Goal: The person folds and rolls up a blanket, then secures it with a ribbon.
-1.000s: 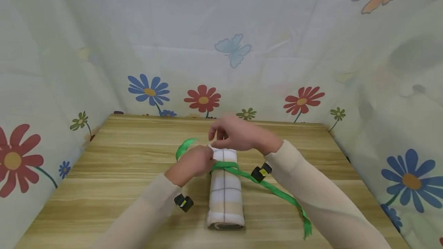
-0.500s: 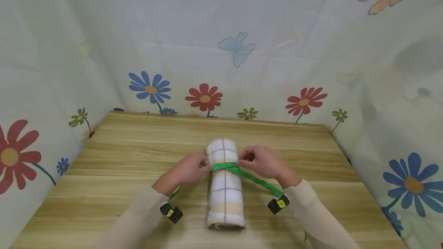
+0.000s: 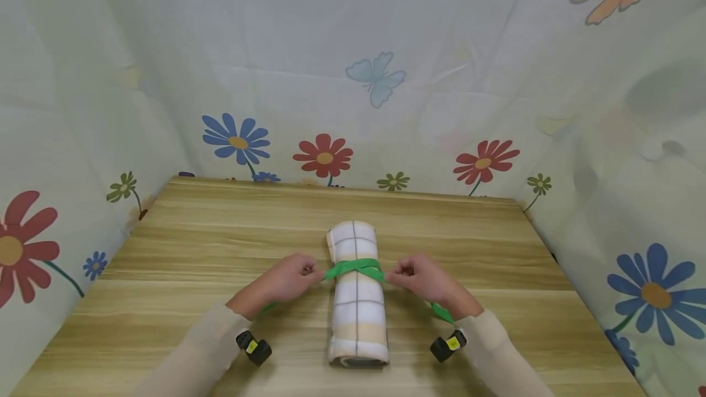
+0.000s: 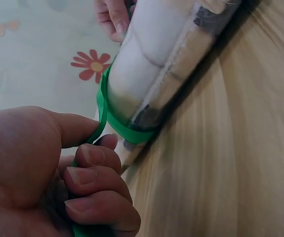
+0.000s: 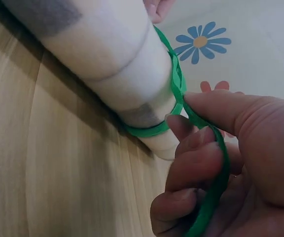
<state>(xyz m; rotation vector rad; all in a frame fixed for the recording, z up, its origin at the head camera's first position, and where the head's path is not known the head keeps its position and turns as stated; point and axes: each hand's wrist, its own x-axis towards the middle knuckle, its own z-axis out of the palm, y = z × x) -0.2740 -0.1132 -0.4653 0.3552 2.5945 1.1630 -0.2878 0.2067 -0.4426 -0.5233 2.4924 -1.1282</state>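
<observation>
A rolled cloth [image 3: 358,311], white and beige with thin grey check lines, lies lengthwise on the wooden table. Round its upper part runs a green ribbon [image 3: 357,265], its two ends crossing on top of the roll. On the left side my left hand [image 3: 292,277] pinches one ribbon end between thumb and curled fingers, as the left wrist view shows with the ribbon [image 4: 103,101] passing into the fist. Opposite, my right hand [image 3: 421,277] pinches the other end, and the ribbon [image 5: 221,163] trails over its curled fingers in the right wrist view.
The wooden table [image 3: 248,219] reaches back to a pale cloth backdrop [image 3: 287,48] printed with flowers and butterflies, which also hangs at both sides. A small black camera sits on each wrist.
My hands were together above the roll's far end, then parted to either side of it. Both now hold ribbon ends, slightly farther out and lower; the crossing on top looks drawn straighter.
</observation>
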